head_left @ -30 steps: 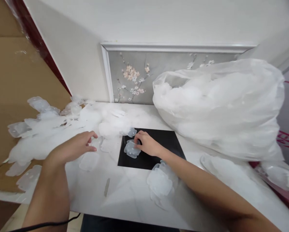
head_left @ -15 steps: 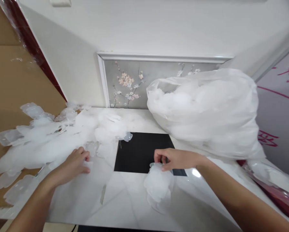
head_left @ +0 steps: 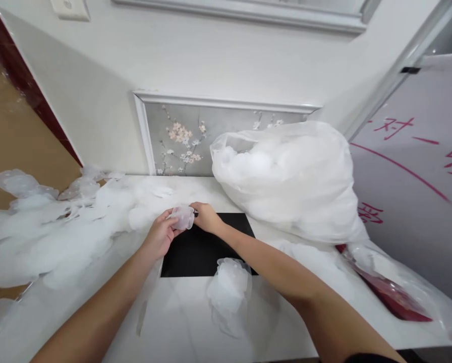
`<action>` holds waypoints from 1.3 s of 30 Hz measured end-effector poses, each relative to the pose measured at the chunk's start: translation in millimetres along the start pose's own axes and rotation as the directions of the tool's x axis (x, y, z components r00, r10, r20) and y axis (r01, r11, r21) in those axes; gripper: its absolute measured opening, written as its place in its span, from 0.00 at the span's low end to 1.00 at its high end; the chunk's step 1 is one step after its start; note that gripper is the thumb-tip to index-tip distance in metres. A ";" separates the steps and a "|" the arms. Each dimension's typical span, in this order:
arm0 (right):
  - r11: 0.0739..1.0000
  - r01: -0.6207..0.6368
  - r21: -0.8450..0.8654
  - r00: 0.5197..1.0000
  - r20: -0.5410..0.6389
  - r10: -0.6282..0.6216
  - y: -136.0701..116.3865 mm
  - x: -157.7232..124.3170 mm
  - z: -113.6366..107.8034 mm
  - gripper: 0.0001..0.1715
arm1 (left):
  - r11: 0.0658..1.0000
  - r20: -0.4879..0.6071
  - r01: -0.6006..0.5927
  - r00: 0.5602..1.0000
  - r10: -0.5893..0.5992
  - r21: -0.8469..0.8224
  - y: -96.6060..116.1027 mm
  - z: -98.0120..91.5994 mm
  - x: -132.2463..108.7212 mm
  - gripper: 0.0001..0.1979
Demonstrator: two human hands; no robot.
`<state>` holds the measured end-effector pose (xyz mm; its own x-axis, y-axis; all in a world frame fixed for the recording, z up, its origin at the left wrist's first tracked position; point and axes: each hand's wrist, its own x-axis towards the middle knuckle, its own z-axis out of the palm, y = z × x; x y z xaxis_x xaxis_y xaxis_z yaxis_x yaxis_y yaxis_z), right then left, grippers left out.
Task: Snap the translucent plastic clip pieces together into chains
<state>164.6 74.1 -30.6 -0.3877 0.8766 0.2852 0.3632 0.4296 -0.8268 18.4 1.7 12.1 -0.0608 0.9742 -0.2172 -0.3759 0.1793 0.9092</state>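
My left hand (head_left: 160, 236) and my right hand (head_left: 207, 218) meet over the back edge of a black square mat (head_left: 195, 249) on a white table (head_left: 180, 312). Both pinch one small translucent white plastic piece (head_left: 182, 217), held between them just above the mat. A stack of similar translucent pieces (head_left: 229, 290) lies at the mat's front right corner, under my right forearm. A loose heap of the same pieces (head_left: 59, 227) spreads over the table to the left of my left hand.
A big clear plastic bag (head_left: 286, 181) stuffed with white pieces stands at the back right. A flowered wall panel (head_left: 180, 141) sits behind the table. A board with red writing (head_left: 407, 176) leans at the right, a brown cardboard surface (head_left: 14, 141) at the left.
My right hand left the stack at the mat's front and moved back to the far edge. My left hand came in from the heap, and both now hold one piece.
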 end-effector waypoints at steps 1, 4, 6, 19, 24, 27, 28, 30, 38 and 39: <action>0.998 -0.037 0.040 0.999 -0.033 0.038 4.7 -4.2 -6.9 0.13 | 1.000 -0.002 0.023 1.000 -0.023 -0.020 -3.8 -3.0 -0.4 0.14; 0.975 -0.137 0.174 0.984 -0.087 0.154 18.6 -27.8 -26.9 0.10 | 0.993 0.027 0.100 0.995 -0.098 -0.068 -12.1 -10.7 -0.4 0.17; 0.899 -0.215 0.380 0.967 -0.043 0.250 25.3 -46.0 -35.2 0.09 | 0.987 0.055 0.138 0.989 -0.134 -0.077 -16.1 -13.0 2.1 0.18; 0.283 -0.406 0.869 0.876 0.282 0.393 35.9 -68.7 -48.5 0.15 | 0.959 0.083 0.269 0.962 -0.262 -0.091 -17.0 -12.8 10.2 0.16; 0.285 -0.399 0.872 0.882 0.280 0.379 39.9 -70.5 -47.8 0.16 | 0.961 0.114 0.264 0.961 -0.253 -0.088 -20.1 -15.7 12.9 0.14; 0.289 -0.368 0.884 0.894 0.251 0.370 39.6 -69.6 -48.9 0.17 | 0.961 0.124 0.259 0.961 -0.247 -0.100 -22.3 -17.8 14.2 0.16; 0.299 -0.346 0.889 0.904 0.230 0.361 38.4 -69.1 -50.0 0.18 | 0.962 0.133 0.254 0.961 -0.241 -0.099 -22.7 -18.5 14.3 0.17; 0.346 -0.301 0.889 0.925 0.183 0.332 34.3 -68.4 -52.6 0.20 | 0.971 0.182 0.225 0.961 -0.208 -0.080 -22.9 -20.1 13.8 0.20; 0.717 -0.196 0.670 0.966 0.005 0.259 29.0 -70.2 -56.3 0.29 | 0.985 0.318 -0.088 0.947 0.036 0.151 -17.8 -20.5 9.1 0.29; 0.785 -0.209 0.583 0.960 -0.031 0.278 31.4 -70.0 -56.5 0.26 | 0.980 0.284 -0.101 0.958 0.050 0.170 -17.3 -20.0 9.4 0.28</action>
<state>251.0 38.5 -49.2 -0.2452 0.9677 0.0583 -0.1283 0.0272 -0.9914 5.8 5.1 -12.8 0.1855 0.9807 -0.0620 -0.2047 0.1002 0.9737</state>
